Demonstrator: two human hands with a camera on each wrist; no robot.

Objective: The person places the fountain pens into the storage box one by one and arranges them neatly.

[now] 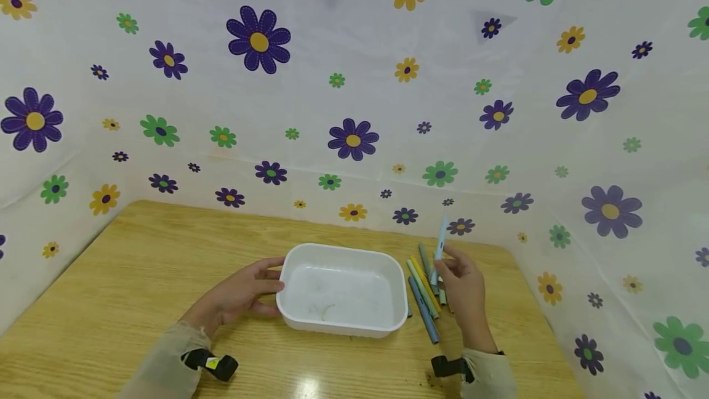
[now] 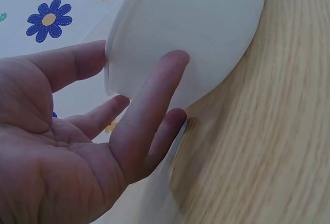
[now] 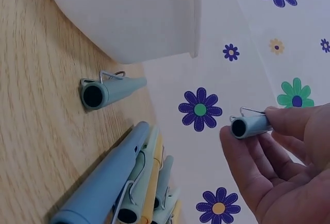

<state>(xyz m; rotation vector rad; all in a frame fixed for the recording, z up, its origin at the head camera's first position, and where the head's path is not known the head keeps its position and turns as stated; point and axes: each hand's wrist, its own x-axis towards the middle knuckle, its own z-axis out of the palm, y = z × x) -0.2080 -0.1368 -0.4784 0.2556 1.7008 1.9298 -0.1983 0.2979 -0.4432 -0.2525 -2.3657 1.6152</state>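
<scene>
A white plastic basin [image 1: 342, 322] with rounded corners stands on the table, and nothing lies inside but a small mark on its floor. At its left end my left hand [image 1: 244, 293] rests fairly straight fingers against the rim and outer wall; the left wrist view shows the fingertips [image 2: 175, 61] touching the wall. My right hand [image 1: 464, 282] pinches a light blue pen [image 1: 440, 245] between thumb and fingers, raised above a loose pile of pens. In the right wrist view, the round dark end and wire clip of the held pen [image 3: 252, 127] face the camera.
Right of the basin lie several pens, among them a dark blue pen [image 1: 423, 311] and a green one [image 1: 424, 258]. A separate grey-green pen [image 3: 121, 91] lies close to the basin. Flower-printed cloth [image 1: 310, 103] closes off the wooden table's [image 1: 166, 251] back and sides.
</scene>
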